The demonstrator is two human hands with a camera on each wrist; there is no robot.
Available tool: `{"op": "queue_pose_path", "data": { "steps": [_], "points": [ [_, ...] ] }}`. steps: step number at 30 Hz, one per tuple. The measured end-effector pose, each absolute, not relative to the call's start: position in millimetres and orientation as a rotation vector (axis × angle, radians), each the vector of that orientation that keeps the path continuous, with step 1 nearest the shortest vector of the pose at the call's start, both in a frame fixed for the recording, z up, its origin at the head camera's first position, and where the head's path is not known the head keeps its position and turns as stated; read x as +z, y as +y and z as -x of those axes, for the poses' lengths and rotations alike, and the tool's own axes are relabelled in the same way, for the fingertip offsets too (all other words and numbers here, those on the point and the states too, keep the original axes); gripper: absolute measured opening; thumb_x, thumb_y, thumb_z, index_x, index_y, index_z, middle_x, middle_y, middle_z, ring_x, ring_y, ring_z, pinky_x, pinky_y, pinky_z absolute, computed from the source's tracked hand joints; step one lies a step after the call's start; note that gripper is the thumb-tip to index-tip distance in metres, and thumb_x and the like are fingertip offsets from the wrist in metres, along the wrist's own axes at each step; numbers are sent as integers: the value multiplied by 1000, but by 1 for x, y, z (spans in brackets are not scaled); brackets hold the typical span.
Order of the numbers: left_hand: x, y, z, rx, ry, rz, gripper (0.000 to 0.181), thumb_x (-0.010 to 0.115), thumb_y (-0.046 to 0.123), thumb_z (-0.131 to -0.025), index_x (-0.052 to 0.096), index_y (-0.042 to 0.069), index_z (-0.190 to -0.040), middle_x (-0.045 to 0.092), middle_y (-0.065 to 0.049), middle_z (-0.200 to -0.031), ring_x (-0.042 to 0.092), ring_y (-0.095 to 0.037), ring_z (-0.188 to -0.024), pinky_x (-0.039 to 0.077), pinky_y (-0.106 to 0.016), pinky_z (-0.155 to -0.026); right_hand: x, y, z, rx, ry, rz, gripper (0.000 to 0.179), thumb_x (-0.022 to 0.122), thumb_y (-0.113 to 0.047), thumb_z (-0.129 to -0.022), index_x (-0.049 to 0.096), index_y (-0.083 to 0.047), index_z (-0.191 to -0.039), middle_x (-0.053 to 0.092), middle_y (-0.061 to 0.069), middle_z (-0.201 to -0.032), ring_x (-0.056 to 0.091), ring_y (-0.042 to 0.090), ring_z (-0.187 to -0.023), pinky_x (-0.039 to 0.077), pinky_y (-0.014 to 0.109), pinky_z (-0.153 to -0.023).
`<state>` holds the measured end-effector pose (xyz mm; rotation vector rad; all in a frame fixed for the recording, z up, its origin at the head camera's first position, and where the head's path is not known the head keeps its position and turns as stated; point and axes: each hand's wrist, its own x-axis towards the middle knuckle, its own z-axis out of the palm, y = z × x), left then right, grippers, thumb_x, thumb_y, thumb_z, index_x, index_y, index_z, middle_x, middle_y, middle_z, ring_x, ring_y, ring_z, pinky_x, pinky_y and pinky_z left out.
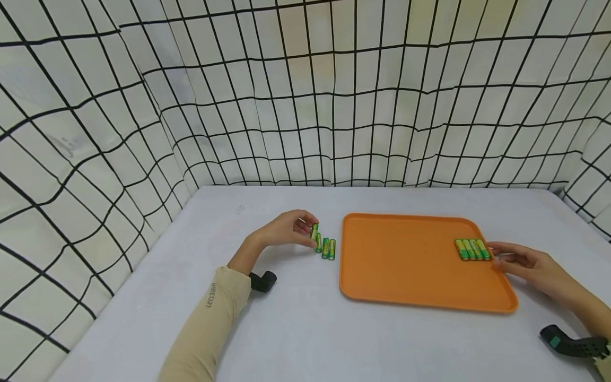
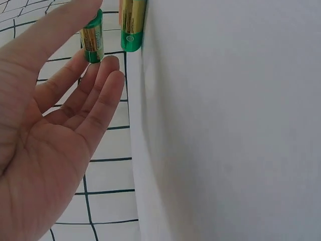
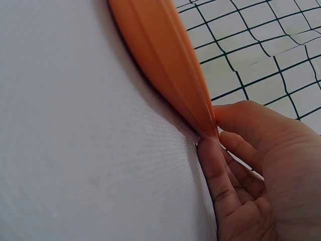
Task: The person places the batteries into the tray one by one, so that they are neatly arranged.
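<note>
Between its thumb and fingers my left hand [image 1: 289,229] pinches a green and gold battery [image 1: 314,232], which also shows in the left wrist view near the fingertips [image 2: 111,64]. Just beside that hand, three like batteries [image 1: 325,248] lie side by side on the white table, left of the orange tray [image 1: 396,260]. At the tray's right rim is my right hand [image 1: 537,268]; in the right wrist view its thumb and fingers grip the tray edge [image 3: 170,65]. Inside the tray, close to that hand, several green and gold batteries [image 1: 472,249] lie in a tight row.
The white table [image 1: 296,329] stretches around the tray. Black netting [image 1: 353,95] over pale walls stands behind and at the sides. A black device [image 1: 262,281] is at my left wrist, and another black device [image 1: 573,344] at my right.
</note>
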<state>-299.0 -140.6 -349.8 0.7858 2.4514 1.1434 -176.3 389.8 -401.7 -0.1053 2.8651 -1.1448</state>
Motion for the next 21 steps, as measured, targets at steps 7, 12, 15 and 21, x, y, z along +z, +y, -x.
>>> {"op": "queue_pose_path", "data": {
  "steps": [7, 12, 15, 21],
  "points": [
    [-344, -121, 304, 1137, 2443, -833, 53, 84, 18, -78, 59, 6, -123, 62, -5, -111, 60, -20, -102, 50, -28, -93, -399, 390, 175, -1157, 2884, 136, 60, 63, -33, -96, 46, 1, -141, 49, -33, -108, 53, -12, -89, 40, 5, -72],
    [-336, -107, 306, 1139, 2430, -887, 52, 83, 16, -79, 58, 4, -123, 61, -7, -113, 60, -22, -104, 50, -27, -94, -398, 391, 175, -1125, 2899, 113, 63, 63, -38, -96, 45, 1, -142, 51, -26, -113, 51, -15, -89, 40, 5, -72],
    [-333, -98, 308, 1139, 2415, -912, 52, 83, 15, -79, 57, 3, -124, 61, -8, -114, 61, -23, -105, 50, -26, -94, -396, 392, 175, -1129, 2886, 120, 64, 62, -38, -96, 44, 1, -143, 45, -32, -110, 50, -16, -90, 40, 5, -73],
    [-333, -79, 309, 1141, 2388, -975, 52, 83, 16, -79, 59, 3, -123, 60, -8, -113, 61, -22, -103, 51, -25, -93, -396, 392, 174, -1197, 2870, 202, 56, 63, -28, -97, 46, 2, -141, 47, -37, -109, 53, -12, -91, 41, 5, -73]
  ]
}}
